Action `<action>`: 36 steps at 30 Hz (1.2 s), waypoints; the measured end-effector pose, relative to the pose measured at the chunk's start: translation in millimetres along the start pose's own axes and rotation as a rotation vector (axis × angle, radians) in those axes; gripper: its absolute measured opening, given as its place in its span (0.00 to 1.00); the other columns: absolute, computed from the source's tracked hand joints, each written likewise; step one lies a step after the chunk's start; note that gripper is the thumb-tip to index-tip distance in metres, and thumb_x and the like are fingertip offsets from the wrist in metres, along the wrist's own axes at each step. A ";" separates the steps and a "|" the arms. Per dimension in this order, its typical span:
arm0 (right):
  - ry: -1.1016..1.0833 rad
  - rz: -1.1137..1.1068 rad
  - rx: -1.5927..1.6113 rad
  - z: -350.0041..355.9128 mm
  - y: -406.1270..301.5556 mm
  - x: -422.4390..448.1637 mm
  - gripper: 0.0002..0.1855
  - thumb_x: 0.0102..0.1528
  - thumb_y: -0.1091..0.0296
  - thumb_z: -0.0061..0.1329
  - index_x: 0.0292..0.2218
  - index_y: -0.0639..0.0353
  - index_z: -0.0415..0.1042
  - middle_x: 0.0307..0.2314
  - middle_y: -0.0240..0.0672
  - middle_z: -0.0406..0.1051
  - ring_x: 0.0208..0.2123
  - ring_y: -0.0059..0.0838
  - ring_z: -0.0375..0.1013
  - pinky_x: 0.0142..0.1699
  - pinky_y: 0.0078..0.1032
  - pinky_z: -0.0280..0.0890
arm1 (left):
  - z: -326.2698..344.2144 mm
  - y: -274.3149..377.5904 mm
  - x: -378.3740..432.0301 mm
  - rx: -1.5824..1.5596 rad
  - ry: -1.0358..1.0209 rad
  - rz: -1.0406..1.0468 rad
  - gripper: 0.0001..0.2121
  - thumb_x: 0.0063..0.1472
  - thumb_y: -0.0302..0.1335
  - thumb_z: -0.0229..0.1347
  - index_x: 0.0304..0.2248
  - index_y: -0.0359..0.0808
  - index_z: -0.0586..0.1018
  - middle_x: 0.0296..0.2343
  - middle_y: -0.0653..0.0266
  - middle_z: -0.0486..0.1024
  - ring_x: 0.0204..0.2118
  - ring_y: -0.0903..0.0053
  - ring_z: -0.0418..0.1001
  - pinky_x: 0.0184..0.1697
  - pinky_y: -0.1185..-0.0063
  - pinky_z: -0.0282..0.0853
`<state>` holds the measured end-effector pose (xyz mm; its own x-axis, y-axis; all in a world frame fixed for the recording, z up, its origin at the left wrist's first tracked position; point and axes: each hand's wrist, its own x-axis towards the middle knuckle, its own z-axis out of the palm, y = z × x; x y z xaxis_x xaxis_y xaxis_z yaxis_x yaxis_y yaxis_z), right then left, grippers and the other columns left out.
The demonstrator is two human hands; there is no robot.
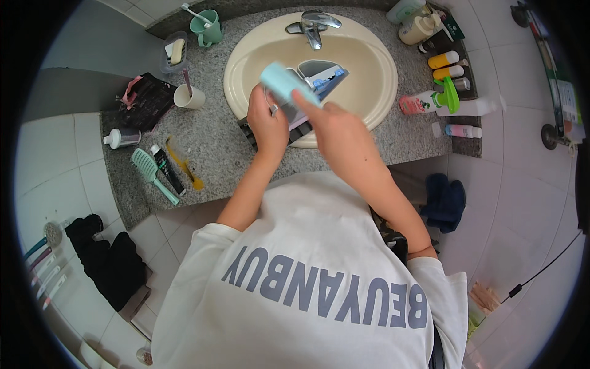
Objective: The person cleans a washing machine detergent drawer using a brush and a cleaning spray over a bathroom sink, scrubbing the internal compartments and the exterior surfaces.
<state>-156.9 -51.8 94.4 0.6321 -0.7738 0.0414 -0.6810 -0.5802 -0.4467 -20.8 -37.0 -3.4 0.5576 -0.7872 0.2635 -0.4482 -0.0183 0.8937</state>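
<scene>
Over the front left of the cream washbasin, my left hand grips a light blue, rounded thing, blurred by motion; it may be a cup. My right hand comes in from the right, its index finger against the blue thing and its other fingers curled, their grip hidden. Behind the hands, a dark holder with blue parts lies tilted in the basin. Its lower part is covered by my hands, and a dark slotted edge shows at the basin's front rim.
Left on the granite counter are a white cup, green mug, soap dish, black bag, hairbrush and tube. A chrome faucet stands behind; a spray bottle and several other bottles line the right.
</scene>
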 end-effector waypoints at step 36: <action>0.004 -0.053 0.022 -14.5 25.4 -1.8 0.26 0.51 0.66 0.51 0.52 0.48 0.61 0.17 0.40 0.70 0.22 0.39 0.72 0.27 0.33 0.65 | -2.6 -17.6 -2.9 -0.171 -0.047 0.052 0.22 0.63 0.43 0.46 0.46 0.31 0.68 0.36 0.51 0.73 0.40 0.62 0.72 0.43 0.74 0.65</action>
<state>-180.7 -68.8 96.0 0.6652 -0.7435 0.0689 -0.6387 -0.6144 -0.4633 -12.8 -32.8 -18.9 0.5015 -0.8125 0.2973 -0.3480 0.1252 0.9291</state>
